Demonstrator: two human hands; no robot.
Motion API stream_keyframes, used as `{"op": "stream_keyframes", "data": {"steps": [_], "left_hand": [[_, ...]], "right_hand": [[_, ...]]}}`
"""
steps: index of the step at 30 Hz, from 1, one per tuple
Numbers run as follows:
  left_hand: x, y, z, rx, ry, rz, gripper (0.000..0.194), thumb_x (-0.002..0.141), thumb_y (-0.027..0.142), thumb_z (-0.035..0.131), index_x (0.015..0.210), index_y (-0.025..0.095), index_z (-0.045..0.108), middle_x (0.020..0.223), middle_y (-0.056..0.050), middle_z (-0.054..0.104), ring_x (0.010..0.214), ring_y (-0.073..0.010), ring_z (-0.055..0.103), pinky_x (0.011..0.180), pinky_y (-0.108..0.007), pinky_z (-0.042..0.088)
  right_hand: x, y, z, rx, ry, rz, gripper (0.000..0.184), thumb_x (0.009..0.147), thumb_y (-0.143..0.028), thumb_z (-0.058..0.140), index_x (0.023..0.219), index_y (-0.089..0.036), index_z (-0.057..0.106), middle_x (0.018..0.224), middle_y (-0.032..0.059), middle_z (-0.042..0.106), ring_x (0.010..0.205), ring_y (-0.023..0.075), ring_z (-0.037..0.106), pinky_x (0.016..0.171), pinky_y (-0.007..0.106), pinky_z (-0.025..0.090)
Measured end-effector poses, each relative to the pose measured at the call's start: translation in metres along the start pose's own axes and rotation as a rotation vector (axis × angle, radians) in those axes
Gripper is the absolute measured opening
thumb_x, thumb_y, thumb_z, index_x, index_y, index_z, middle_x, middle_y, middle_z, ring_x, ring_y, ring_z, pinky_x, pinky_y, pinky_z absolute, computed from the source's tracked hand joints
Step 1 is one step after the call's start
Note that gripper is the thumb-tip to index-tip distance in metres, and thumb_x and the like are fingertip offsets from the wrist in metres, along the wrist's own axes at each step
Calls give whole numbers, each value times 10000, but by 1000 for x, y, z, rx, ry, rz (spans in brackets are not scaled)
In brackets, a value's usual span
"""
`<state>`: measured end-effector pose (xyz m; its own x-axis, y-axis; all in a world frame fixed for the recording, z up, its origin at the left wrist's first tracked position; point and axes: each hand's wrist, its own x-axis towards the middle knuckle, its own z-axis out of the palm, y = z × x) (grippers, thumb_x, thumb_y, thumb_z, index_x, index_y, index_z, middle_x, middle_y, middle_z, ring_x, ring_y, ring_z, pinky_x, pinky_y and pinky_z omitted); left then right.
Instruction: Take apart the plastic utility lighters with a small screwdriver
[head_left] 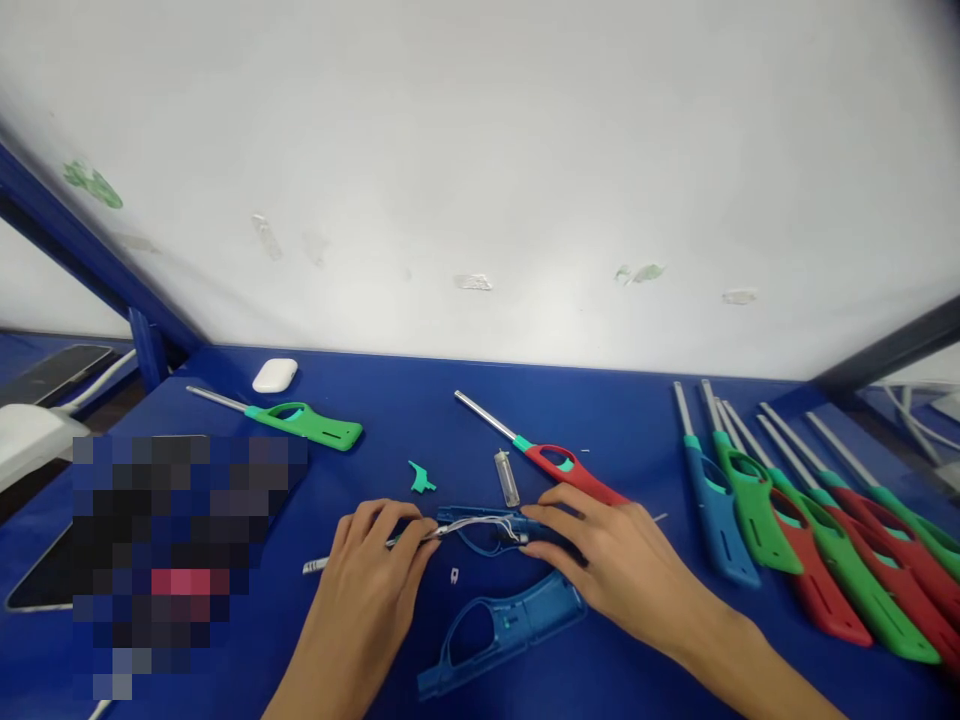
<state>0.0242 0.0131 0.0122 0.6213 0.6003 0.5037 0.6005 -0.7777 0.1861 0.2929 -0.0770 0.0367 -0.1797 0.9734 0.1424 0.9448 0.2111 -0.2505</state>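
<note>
An opened blue lighter half [487,528] with white wires lies on the blue table [420,420] between my hands. My left hand [375,565] pinches the metal tube end and wires at its left. My right hand [600,550] presses fingers on the shell's right part. A second blue shell half [499,630] lies just in front. A small teal trigger piece [421,478], a clear gas tube [508,478] and a tiny white part [454,575] lie close by. A red lighter [559,462] lies behind my right hand.
A green lighter [304,420] and a white earbud case [274,375] sit at the back left. Several blue, green and red lighters [795,500] lie in a row at the right. A phone [52,575] lies at the left. A white wall stands behind the table.
</note>
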Motion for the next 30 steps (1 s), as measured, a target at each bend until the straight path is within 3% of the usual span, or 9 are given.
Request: {"op": "stream_keyframes", "data": {"steps": [9,14,19,22,24,27,30], "left_hand": [[10,24,-16,-368,13,-96,138,1076,159,472,1109,245,576,971,14,641,847,-105,639,766,-206,491],[23,28,-24,-373,25,-128,127,1078,188,502,1141,267,579,1021,32,641,918,-87,645,864,-171,471],[56,15,-21,-177,0,-73,105,1086,257,508,1148,255,592,1071,9,654,974,-150,657,892,-275,486],[78,-1,-7,-44,-106,15,140,1085,250,480,1134,234,611,1078,-22,673,977,-228,660,898,-404,494],[88,-10,4,-20,-158,58,165,1069,203,480,1123,223,634,1059,-32,690,970,-257,672,918,-465,499],[86,-8,11,8,-171,88,249,1042,172,499,1243,202,643,1181,-92,695,1084,-316,667,969,-558,503],[60,13,6,9,-138,102,293,1050,204,495,1313,210,624,1255,-117,671,1149,-316,642,962,-550,529]], "right_hand": [[-6,-3,7,-12,38,1,317,981,-235,766,1290,-240,697,1180,30,720,875,274,782,643,398,661],[-5,-4,6,-16,18,13,349,961,-197,773,1297,-234,684,1196,33,715,898,301,779,604,417,652],[-7,-2,3,-16,40,34,329,986,-287,771,1298,-256,668,1224,18,706,865,280,772,592,403,626],[-9,-3,-8,49,96,78,286,1026,-403,720,1286,-304,653,1243,12,670,785,234,742,562,366,571],[-10,-2,-19,160,160,128,202,1084,-469,600,1172,-296,656,1155,10,637,728,195,692,558,342,526],[-12,4,-33,314,307,197,228,1133,-426,431,1061,-255,563,1037,14,555,742,175,611,650,349,511],[-14,20,-42,329,457,249,177,1136,-336,368,1136,-243,519,1081,33,517,907,192,594,811,365,508]]}}
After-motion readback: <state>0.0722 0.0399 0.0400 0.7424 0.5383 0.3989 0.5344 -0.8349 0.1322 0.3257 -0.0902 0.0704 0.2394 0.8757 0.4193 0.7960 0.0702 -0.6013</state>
